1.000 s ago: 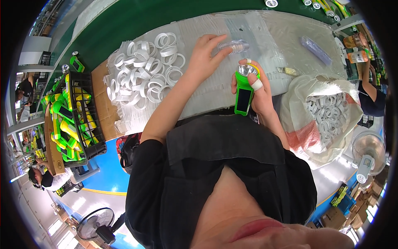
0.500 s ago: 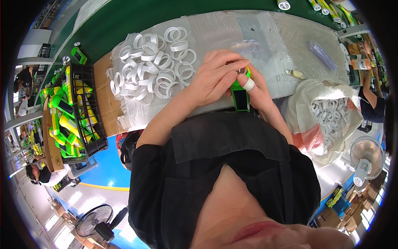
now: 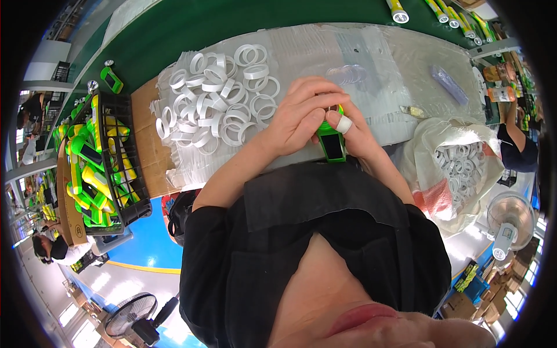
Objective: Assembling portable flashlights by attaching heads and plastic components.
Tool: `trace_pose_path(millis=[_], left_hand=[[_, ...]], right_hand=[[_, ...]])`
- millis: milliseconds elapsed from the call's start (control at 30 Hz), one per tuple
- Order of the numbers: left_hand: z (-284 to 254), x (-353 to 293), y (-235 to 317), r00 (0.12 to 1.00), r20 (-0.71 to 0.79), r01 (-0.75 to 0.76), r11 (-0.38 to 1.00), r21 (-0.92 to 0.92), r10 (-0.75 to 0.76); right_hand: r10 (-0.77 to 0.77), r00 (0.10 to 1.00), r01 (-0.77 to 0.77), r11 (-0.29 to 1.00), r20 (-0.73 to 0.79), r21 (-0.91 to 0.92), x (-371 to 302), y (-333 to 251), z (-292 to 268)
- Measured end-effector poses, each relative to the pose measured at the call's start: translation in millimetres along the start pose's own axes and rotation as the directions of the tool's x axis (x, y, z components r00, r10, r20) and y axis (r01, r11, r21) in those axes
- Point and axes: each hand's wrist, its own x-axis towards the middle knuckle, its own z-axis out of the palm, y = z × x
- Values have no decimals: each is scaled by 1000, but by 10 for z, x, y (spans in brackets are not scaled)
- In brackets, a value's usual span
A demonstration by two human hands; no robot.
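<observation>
Close in front of my chest, both my hands are wrapped round the head end of a bright green flashlight (image 3: 333,146) with a black panel on its body. My left hand (image 3: 299,116) lies over its top with the fingers bent and pressed together. From the other side my right hand (image 3: 355,132) grips it; a white wrap (image 3: 344,124) circles its thumb. The flashlight's body points toward me, and its head is mostly hidden under my fingers. Left of my hands, many white plastic rings (image 3: 215,75) lie loosely piled on the plastic-covered bench (image 3: 301,52).
Clear discs (image 3: 348,73) and a clear-wrapped stack (image 3: 449,85) lie on the bench. A black crate (image 3: 142,203) of green-yellow flashlights stands at left. At right are an open woven sack (image 3: 426,165) of white rings and a fan (image 3: 510,220). Several flashlights (image 3: 398,11) lie at the far right.
My hands and the flashlight have shifted slightly left and toward me, with the grip kept. The whole view has also tilted a little.
</observation>
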Motion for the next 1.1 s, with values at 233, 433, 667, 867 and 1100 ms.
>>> trace_pose_path(millis=[233, 433, 667, 867, 1100], left_hand=[[79, 36, 159, 853, 83, 436, 618, -654, -515], [103, 127, 194, 757, 262, 595, 466, -655, -598], [84, 163, 243, 709, 321, 669, 453, -589, -628], [153, 236, 285, 813, 188, 539, 591, -600, -551], [167, 264, 85, 944, 131, 329, 859, -392, -302]], right_hand=[[-170, 985, 170, 985, 12, 2, 64, -99, -42], [-206, 978, 207, 971, 23, -120, 10, -77, -68], [-231, 973, 231, 953, 27, -195, -14, -88, -60], [-259, 963, 265, 960, 72, -87, -5, -11, -156], [-221, 975, 220, 962, 10, -160, -39, 57, -213]])
